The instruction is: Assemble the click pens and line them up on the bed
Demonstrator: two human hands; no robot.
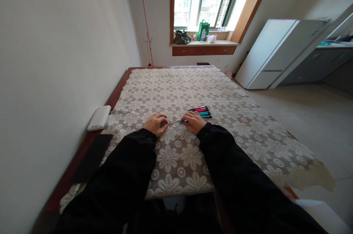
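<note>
Sleeves [132, 167] nearest | left hand [156, 123] and right hand [193, 121] each pinching an end of pen [176, 121] | long axis left-right, low over tabletop [248, 123] | spare pens [202, 112] just beyond right hand

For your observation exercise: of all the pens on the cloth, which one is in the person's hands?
The thin teal-tipped pen, held between left hand and right hand; the other pens lie untouched beside it.

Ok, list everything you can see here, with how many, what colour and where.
pens: several, pink and teal, table right of the hands
thin pen part: one, pale, between both hands
tablecloth: one, cream floral lace, over table
power bank: one, white, table's left edge
flat slab: one, black, left edge
fridge: one, white, right
bag: one, green, windowsill
left hand: fist on pen part
right hand: gripping teal end
</note>
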